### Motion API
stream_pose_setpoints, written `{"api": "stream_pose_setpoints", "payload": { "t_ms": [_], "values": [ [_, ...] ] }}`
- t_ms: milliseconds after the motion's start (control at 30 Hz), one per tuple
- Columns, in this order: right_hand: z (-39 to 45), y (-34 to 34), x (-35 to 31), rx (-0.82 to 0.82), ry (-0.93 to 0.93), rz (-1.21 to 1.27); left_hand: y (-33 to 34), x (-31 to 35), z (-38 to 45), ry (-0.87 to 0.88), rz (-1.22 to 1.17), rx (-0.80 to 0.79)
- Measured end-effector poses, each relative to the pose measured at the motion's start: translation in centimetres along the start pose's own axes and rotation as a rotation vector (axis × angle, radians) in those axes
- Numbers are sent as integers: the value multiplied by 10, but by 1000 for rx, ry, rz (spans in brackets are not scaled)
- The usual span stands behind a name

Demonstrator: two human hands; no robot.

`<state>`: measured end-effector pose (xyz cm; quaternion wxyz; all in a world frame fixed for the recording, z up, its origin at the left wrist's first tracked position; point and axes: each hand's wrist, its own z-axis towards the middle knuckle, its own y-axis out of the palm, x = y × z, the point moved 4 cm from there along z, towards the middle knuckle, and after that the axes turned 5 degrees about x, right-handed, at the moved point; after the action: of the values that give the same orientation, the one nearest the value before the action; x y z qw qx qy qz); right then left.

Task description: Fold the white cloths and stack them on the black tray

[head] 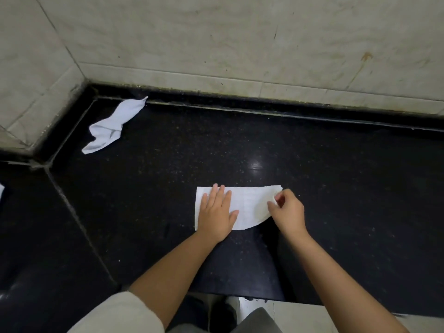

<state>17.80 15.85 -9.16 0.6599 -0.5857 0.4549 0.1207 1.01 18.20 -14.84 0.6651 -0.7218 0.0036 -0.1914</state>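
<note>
A white cloth (249, 205) lies flat on the black counter (336, 188) in front of me. My left hand (217, 212) presses flat on its left half with straight fingers. My right hand (287, 210) pinches the cloth's right edge, which is lifted and curling over toward the left. A second white cloth (113, 127) lies crumpled at the back left of the counter near the wall corner. No black tray shows in the head view.
Beige tiled walls (240, 44) close the counter at the back and left. A seam (72, 210) runs diagonally across the counter on the left. A scrap of white (1, 191) shows at the far left edge. The counter's front edge (312, 306) is near my body.
</note>
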Motion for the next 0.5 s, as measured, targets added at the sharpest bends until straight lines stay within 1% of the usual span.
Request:
{"api": "stream_pose_setpoints", "payload": {
  "t_ms": [67, 167, 200, 267, 333, 400, 500],
  "values": [
    [-9, 10, -27, 11, -115, 88, -19, -10, -3, -21, 21, 106],
    [-27, 45, -59, -25, -290, 107, -29, -51, -19, -170, -23, 105],
    [-33, 60, -64, -72, -331, 88, -33, -67, -27, -227, -46, 127],
    [-47, 96, -60, -228, -390, 4, -40, -95, -46, -331, -69, 160],
    [-60, 122, -49, -340, -506, -118, -44, -113, -65, -402, -95, 148],
    [-66, 137, -35, -389, -597, -166, -46, -120, -80, -412, -125, 150],
    [-64, 135, -26, -451, -631, -214, -48, -114, -89, -382, -194, 183]
  ]
}}
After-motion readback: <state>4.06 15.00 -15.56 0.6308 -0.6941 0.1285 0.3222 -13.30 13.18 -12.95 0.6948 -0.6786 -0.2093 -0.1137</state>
